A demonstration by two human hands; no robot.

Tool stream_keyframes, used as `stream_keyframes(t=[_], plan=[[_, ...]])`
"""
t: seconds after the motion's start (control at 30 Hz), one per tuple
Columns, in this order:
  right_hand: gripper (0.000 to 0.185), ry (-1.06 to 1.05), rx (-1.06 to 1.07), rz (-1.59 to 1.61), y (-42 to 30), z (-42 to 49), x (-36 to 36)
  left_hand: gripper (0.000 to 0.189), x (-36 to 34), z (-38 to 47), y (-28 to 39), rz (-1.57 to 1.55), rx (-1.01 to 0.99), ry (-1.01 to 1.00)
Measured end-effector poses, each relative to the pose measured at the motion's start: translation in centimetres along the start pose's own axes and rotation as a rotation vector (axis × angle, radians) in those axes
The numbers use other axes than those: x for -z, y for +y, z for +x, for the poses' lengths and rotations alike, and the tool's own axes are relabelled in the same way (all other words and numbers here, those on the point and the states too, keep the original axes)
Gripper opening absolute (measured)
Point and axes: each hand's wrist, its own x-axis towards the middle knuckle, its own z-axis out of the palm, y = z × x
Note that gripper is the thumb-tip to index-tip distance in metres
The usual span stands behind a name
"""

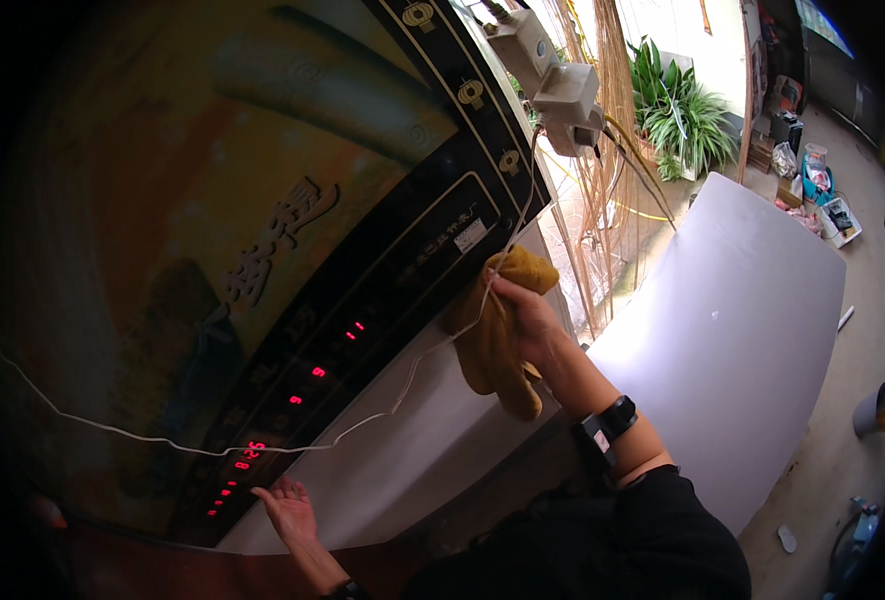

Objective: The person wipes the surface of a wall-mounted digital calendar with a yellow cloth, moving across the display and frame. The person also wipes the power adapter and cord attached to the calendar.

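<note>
A large digital wall calendar clock [382,247] with a picture panel and red lit digits fills the left side, tilted in the view. My right hand [536,322] grips a bunched mustard-yellow cloth [480,352] beside the clock's dark frame. A thin white cord [397,397] runs down past that hand's thumb and loops across the clock's face; whether the thumb pinches it cannot be told. Close to the frame's lower edge, my left hand [292,514] is empty, palm up, with the thumb spread from the fingers.
Plug adapters and a socket block [555,82] hang on cables beside the clock's upper corner. A glossy white tabletop [742,330] lies to the right. Beyond are thin dry stalks [615,82], potted plants [682,120] and a plastic basket [838,221] among clutter on the floor.
</note>
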Motion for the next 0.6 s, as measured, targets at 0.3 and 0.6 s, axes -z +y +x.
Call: stream_keyframes(t=[0.3, 0.6], plan=[[0.037, -0.013, 0.257, 0.149, -5.1, 0.5, 0.1, 0.061, 0.2, 0.3, -0.1, 0.016, 0.001, 0.062], [0.034, -0.065, 0.255, 0.087, -4.0, 1.3, -0.3, 0.058, -0.1, -0.4, 0.1, 0.005, 0.012, 0.011]])
